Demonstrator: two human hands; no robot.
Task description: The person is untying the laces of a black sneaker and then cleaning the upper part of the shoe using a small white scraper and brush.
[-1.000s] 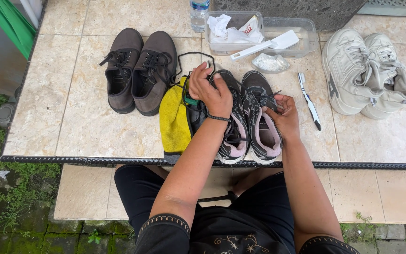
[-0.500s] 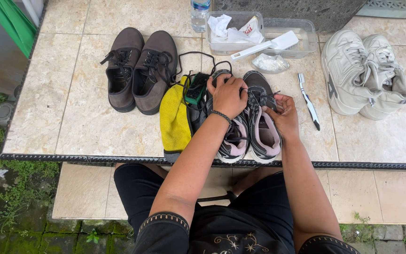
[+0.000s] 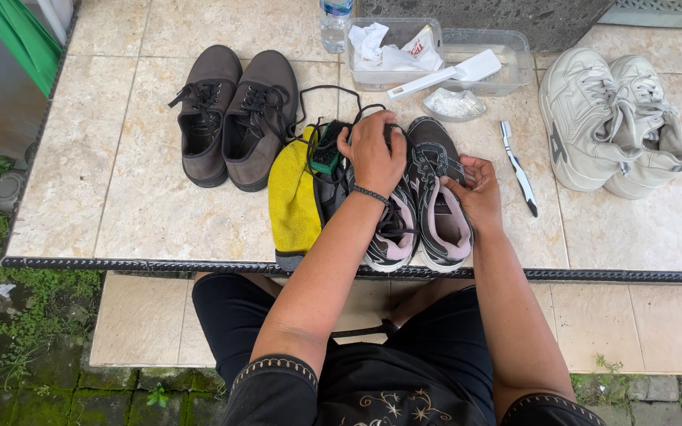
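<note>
A pair of black sneakers with pink lining point(image 3: 436, 213) stands on the tiled table point(image 3: 144, 213) right in front of me. My left hand point(image 3: 372, 154) lies over the toe end of the left sneaker, fingers curled on its top. My right hand point(image 3: 474, 185) pinches the tongue and laces of the right sneaker. A yellow and black drawstring bag point(image 3: 294, 197) lies just left of the sneakers, with a small green and black item point(image 3: 325, 154) and black cords on it.
Brown lace-up shoes point(image 3: 234, 118) sit at the left, white sneakers point(image 3: 613, 122) at the right. A toothbrush point(image 3: 517, 166) lies right of my right hand. Behind stand clear plastic tubs point(image 3: 507, 55) with a white brush, crumpled paper, and a water bottle point(image 3: 335, 20).
My left hand has moved right, from the bag side onto the toe of the left sneaker. My right hand stays on the right sneaker's tongue.
</note>
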